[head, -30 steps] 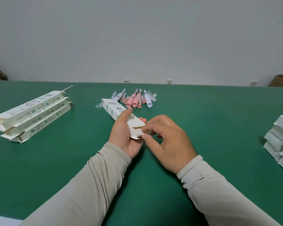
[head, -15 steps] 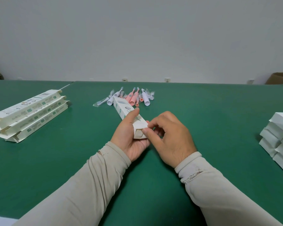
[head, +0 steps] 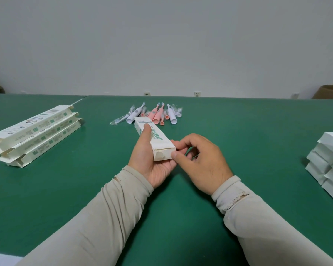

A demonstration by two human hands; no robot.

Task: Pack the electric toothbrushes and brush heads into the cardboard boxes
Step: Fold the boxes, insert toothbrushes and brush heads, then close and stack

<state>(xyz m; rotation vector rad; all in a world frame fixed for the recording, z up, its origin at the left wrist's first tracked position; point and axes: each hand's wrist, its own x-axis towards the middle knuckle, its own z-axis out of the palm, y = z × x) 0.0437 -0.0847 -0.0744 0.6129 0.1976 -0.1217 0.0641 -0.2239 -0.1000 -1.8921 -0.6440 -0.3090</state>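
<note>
My left hand point(head: 152, 160) holds a long white cardboard box point(head: 158, 141) with green print, thumb on top and fingers underneath. The near end flap of the box is closed. My right hand point(head: 202, 162) pinches that near end's right corner between thumb and fingers. Beyond the box lie several pink and white electric toothbrushes point(head: 158, 115) and wrapped brush heads point(head: 119, 120) on the green table point(head: 238, 141).
Three long boxes with open ends point(head: 35, 133) are stacked at the left. A pile of white boxes point(head: 329, 162) sits at the right edge. A brown carton point(head: 329, 92) stands at the far right behind the table, by the wall.
The near end flap, open a second ago, is now tucked shut. The box has turned so its far end points more straight away from me.
</note>
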